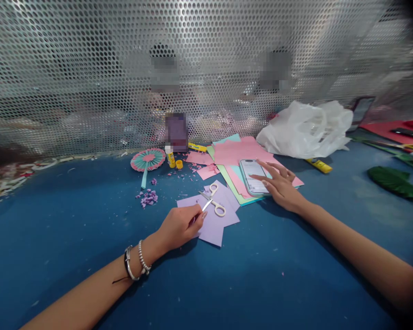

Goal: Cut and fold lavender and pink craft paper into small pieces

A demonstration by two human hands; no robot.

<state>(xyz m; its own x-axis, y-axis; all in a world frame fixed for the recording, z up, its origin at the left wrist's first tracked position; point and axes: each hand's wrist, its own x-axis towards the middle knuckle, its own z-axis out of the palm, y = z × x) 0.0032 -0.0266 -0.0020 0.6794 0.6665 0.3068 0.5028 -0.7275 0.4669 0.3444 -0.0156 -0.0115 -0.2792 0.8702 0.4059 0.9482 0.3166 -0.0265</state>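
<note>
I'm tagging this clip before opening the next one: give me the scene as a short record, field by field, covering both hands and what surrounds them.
Left hand: fingertips at a blade of the scissors; grip unclear
Right hand: fingers spread over the lit phone
Under scissors: purple sheets
Under phone: coloured sheets
Scissors state: open
Beyond left hand: purple scraps, fan, glue stick
Beyond right hand: white bag
Surface: blue table
</note>
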